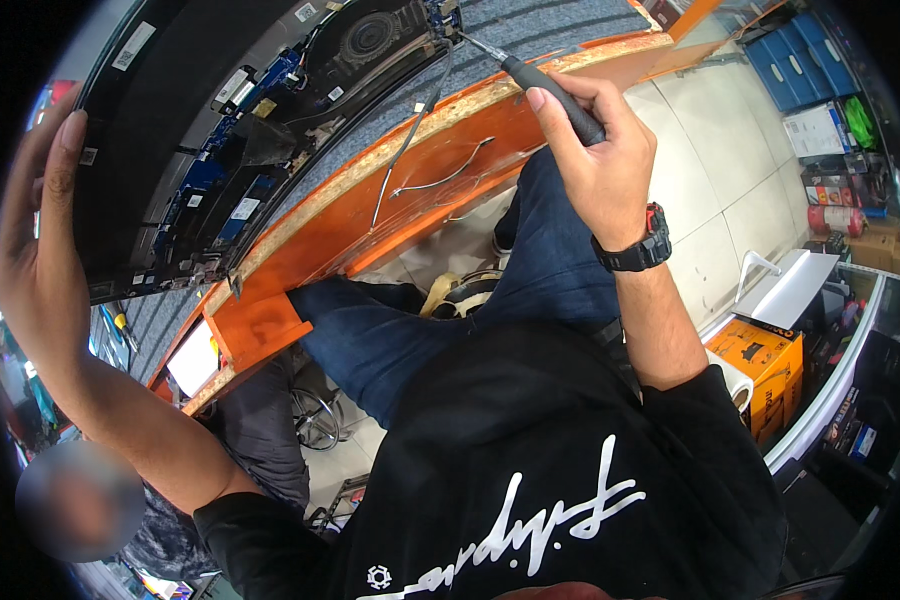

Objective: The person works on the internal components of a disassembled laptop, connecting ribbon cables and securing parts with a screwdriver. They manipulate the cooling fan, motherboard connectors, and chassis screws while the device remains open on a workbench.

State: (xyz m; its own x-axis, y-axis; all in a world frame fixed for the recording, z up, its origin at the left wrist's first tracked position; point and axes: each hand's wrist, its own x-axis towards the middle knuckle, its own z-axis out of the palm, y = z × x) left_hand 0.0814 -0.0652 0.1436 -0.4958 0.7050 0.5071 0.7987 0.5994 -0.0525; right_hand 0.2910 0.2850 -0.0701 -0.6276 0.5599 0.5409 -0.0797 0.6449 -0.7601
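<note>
An opened laptop [260, 130] lies bottom-up on the grey-topped bench, its fan, blue boards and cables exposed. My left hand [40, 230] grips the laptop's left edge, fingers pressed flat against the black casing. My right hand [595, 150] holds a black-handled screwdriver [545, 85], and its metal tip reaches the laptop's upper right corner near the fan. A black watch sits on that wrist. Thin grey wires [420, 165] trail from the laptop over the bench's orange edge.
The orange wooden bench edge [370, 200] curves across the view above my blue-jeaned legs. An orange box [765, 360], a white shelf and stacked goods stand at the right. Blue bins [795, 55] sit at the top right. Another person is at the lower left.
</note>
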